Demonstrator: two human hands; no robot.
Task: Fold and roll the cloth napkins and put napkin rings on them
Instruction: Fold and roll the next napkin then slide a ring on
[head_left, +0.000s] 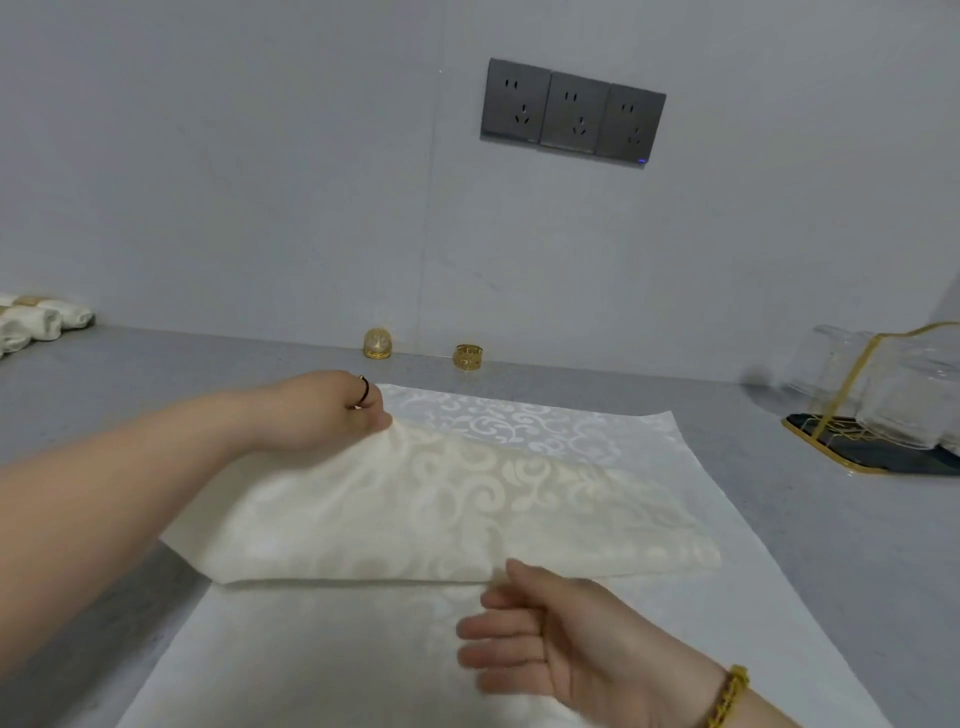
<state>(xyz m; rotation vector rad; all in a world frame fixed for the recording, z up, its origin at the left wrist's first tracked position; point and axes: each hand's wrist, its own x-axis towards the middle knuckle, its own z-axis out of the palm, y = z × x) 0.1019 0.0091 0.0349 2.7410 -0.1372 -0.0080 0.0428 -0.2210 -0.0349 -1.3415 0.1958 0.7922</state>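
Napkin (441, 509), patterned cream, is lying half-folded mid-frame on the bench (831, 545); left grip (332, 410) is pinching its lifted corner, right grip (545, 639) is hanging released, lower right.

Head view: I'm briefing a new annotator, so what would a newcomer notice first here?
The cream patterned napkin fills the middle of the grey table, one flap lifted by the left hand pinching its far corner, while the right hand is open near the fold. Behind it, two gold napkin rings stand by the wall, below dark sockets.
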